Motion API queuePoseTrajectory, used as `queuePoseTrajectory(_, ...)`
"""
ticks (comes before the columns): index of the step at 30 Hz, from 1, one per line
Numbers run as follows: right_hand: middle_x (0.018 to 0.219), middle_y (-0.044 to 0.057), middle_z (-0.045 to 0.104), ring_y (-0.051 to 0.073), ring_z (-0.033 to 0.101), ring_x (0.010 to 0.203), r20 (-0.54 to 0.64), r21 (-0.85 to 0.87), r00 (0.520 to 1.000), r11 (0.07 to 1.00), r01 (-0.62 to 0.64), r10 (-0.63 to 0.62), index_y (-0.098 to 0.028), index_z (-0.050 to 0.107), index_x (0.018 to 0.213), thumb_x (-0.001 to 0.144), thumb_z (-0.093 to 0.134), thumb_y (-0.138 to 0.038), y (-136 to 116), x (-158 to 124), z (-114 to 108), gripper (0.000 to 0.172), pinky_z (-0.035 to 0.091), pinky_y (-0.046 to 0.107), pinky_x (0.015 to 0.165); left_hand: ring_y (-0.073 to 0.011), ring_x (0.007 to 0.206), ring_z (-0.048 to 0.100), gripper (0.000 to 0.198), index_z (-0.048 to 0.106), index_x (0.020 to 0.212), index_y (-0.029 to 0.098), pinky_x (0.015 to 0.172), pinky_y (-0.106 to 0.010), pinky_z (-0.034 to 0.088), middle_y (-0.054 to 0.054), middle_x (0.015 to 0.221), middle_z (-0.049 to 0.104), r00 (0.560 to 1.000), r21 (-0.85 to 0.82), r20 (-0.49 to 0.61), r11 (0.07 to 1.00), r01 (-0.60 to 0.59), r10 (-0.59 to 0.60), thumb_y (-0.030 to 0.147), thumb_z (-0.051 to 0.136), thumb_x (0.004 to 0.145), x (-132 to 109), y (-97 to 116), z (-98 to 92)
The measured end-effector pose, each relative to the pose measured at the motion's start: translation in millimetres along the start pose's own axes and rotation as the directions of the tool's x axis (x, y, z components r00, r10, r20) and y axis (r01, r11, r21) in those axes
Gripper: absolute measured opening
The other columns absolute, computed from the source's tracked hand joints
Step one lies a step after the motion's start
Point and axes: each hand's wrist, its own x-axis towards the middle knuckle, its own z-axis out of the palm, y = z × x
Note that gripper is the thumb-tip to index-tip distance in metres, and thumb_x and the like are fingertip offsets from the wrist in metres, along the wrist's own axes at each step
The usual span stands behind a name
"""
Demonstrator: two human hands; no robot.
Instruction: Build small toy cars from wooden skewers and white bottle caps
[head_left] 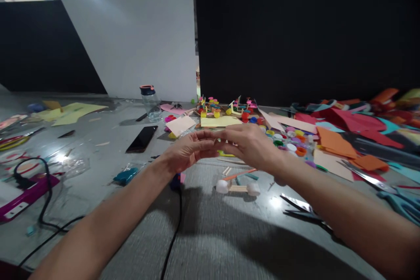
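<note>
My left hand [187, 151] and my right hand [251, 145] meet above the middle of the table, fingertips pinched close together. Whatever sits between the fingers is too small or hidden to make out. Below them lies a small craft-stick piece [238, 188] with a white round part at each end. Orange and teal sticks [252, 176] lie just behind it. Under my left wrist, a dark blue object [175, 181] with a black cable is mostly covered. Open black-bladed scissors [300, 210] rest beside my right forearm.
A phone [141, 139] and a water bottle [151, 107] stand left of centre. Colourful bottle caps [291, 147], orange paper [334, 142] and teal-handled scissors [402, 201] crowd the right. A magenta power strip [28, 194] with black cables lies left. Small colourful models [210, 108] stand at the back.
</note>
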Motion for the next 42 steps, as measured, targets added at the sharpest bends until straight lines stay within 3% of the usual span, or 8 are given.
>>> queuePoseTrajectory(7,0.094,0.009,0.078,0.020,0.072,0.085,-0.031,0.059,0.996,0.995,0.084,-0.083,-0.015,0.076,0.100,0.101,0.055,-0.025,-3,26,-2,0.024,0.051,0.031,0.075,-0.0115,0.076,0.071,0.034,0.077,0.089,0.015,0.074,-0.021,0.060,0.000,0.084,0.075,0.993,-0.009,0.000,0.993,-0.116,0.116,0.023,0.094,0.060,-6,20,-4.5)
queuePoseTrajectory(18,0.094,0.006,0.078,0.018,0.071,0.086,-0.081,0.208,0.996,0.978,-0.026,0.043,-0.017,0.078,0.104,0.097,0.060,-0.023,-15,43,10,0.020,0.050,0.030,0.077,-0.0119,0.072,0.072,0.037,0.079,0.092,0.018,0.074,-0.022,0.061,-0.001,0.084,0.077,0.966,0.107,-0.070,0.965,-0.241,0.250,0.019,0.094,0.058,-19,29,-15.2)
queuePoseTrajectory(22,0.083,-0.001,0.074,0.012,0.066,0.068,-0.028,0.381,0.987,0.914,-0.136,0.158,-0.023,0.070,0.120,0.102,0.052,-0.032,-19,50,12,0.027,0.051,0.025,0.065,-0.0131,0.066,0.069,0.037,0.079,0.091,0.020,0.067,-0.026,0.062,-0.001,0.079,0.075,0.927,0.193,-0.139,0.928,-0.319,0.348,0.030,0.094,0.059,-26,28,-17.5)
queuePoseTrajectory(26,0.084,0.002,0.071,0.010,0.062,0.056,0.100,0.458,0.889,0.773,-0.440,0.447,-0.019,0.065,0.109,0.104,0.043,-0.044,-14,58,25,0.033,0.049,0.024,0.053,-0.0105,0.066,0.064,0.029,0.078,0.089,0.022,0.063,-0.021,0.058,0.002,0.076,0.070,0.843,0.319,-0.222,0.853,-0.413,0.491,0.024,0.092,0.063,-39,27,-20.7)
queuePoseTrajectory(29,0.065,0.001,0.065,0.011,0.059,0.051,0.344,0.265,0.800,0.767,-0.584,0.491,-0.017,0.065,0.076,0.098,0.059,-0.042,-13,63,54,0.034,0.049,0.025,0.051,-0.0086,0.066,0.059,0.031,0.077,0.093,0.024,0.065,-0.019,0.054,0.004,0.074,0.063,0.686,0.509,-0.253,0.697,-0.505,0.682,0.018,0.091,0.065,-49,26,-23.2)
queuePoseTrajectory(32,0.093,0.003,0.070,0.015,0.066,0.076,0.530,0.082,0.680,0.768,-0.635,0.506,-0.017,0.068,0.096,0.096,0.064,-0.040,-25,66,94,0.023,0.057,0.033,0.070,-0.0097,0.068,0.055,0.031,0.075,0.098,0.026,0.065,-0.021,0.053,0.005,0.074,0.058,0.520,0.700,-0.218,0.504,-0.506,0.826,0.021,0.088,0.071,-57,24,-25.7)
queuePoseTrajectory(36,0.122,0.009,0.065,0.023,0.065,0.102,0.623,-0.026,0.559,0.729,-0.684,0.547,-0.019,0.064,0.119,0.097,0.063,-0.038,-46,72,134,0.029,0.056,0.044,0.088,-0.0102,0.070,0.055,0.029,0.074,0.103,0.027,0.071,-0.022,0.052,0.005,0.076,0.057,0.495,0.756,-0.193,0.450,-0.475,0.847,0.023,0.084,0.076,-63,18,-30.0)
queuePoseTrajectory(42,0.121,0.008,0.065,0.023,0.066,0.101,0.675,0.039,0.416,0.533,-0.845,0.609,-0.019,0.064,0.119,0.097,0.063,-0.037,-45,65,146,0.029,0.057,0.043,0.086,-0.0105,0.068,0.055,0.032,0.074,0.103,0.028,0.070,-0.023,0.052,0.005,0.073,0.057,0.457,0.771,-0.196,0.424,-0.475,0.868,0.020,0.085,0.074,-71,15,-31.1)
